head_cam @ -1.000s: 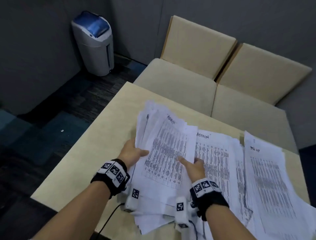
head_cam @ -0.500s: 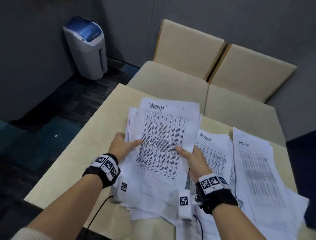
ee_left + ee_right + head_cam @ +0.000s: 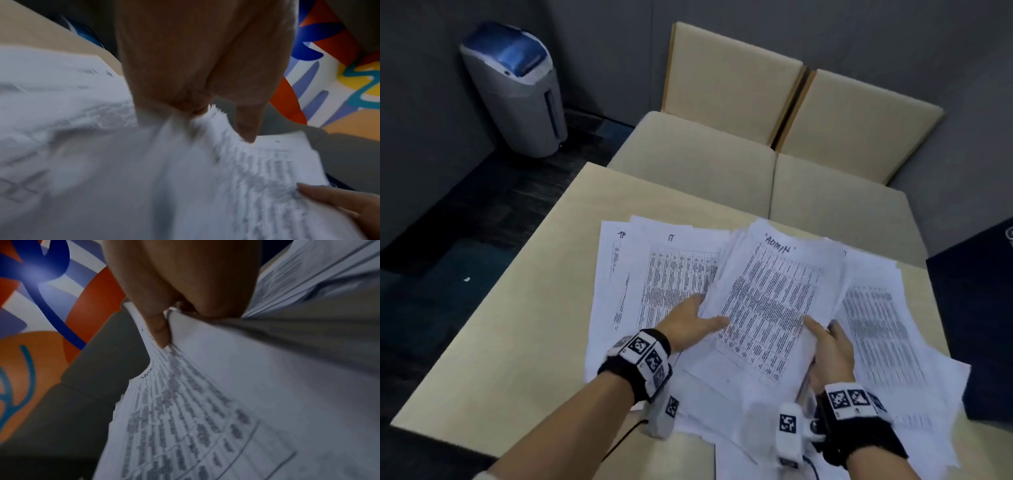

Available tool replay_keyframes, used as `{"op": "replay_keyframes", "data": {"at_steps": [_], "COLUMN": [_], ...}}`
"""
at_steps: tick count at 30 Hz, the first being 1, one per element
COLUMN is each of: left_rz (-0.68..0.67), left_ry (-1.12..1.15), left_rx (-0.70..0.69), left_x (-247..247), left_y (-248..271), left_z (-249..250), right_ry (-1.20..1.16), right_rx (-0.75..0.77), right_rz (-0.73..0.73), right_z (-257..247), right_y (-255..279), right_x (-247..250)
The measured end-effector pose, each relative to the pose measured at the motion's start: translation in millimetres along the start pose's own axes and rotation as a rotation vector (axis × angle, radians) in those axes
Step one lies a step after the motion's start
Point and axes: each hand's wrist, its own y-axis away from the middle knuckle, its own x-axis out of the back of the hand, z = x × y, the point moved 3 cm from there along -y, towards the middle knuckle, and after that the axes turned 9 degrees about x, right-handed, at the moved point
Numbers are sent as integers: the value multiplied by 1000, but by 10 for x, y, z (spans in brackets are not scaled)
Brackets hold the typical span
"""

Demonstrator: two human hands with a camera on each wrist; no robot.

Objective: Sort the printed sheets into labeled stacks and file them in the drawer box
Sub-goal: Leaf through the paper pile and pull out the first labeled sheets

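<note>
I had swung the ADMIN bundle (image 3: 774,301) rightward; left hand (image 3: 688,322) and right hand (image 3: 828,349) stayed clamped on it, exposing IT sheets (image 3: 671,274) at centre-left.

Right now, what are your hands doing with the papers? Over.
Left hand and right hand both grip the ADMIN bundle. IT sheets lie beneath, left. Nothing blocking.

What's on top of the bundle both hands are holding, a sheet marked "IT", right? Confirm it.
Not quite. Both hands, left hand and right hand, do hold the bundle, but its top sheet is hand-marked "ADMIN", as the head view shows. The "IT" sheet lies on the table to its left.
</note>
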Motion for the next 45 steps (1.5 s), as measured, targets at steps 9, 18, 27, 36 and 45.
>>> {"op": "replay_keyframes", "data": {"at_steps": [9,18,27,36,45], "left_rz": [226,77,131,118,250], "left_ry": [5,69,382,386,553], "left_rx": [161,127,-159,-596,-659], "left_x": [-251,-522,-420,-526,-603], "left_y": [-364,-216,-84,509,409], "left_z": [25,251,759,1843,1700], "right_ry": [302,277,-35,-288,-37], "right_rx": [-145,-198,69,581,485], "right_rz": [114,-180,-246,-329,-382], "right_z": [255,96,-737,-1669,-1258], "right_y": [-251,-380,-194,94,-158], "right_x": [330,304,519,621,671]}}
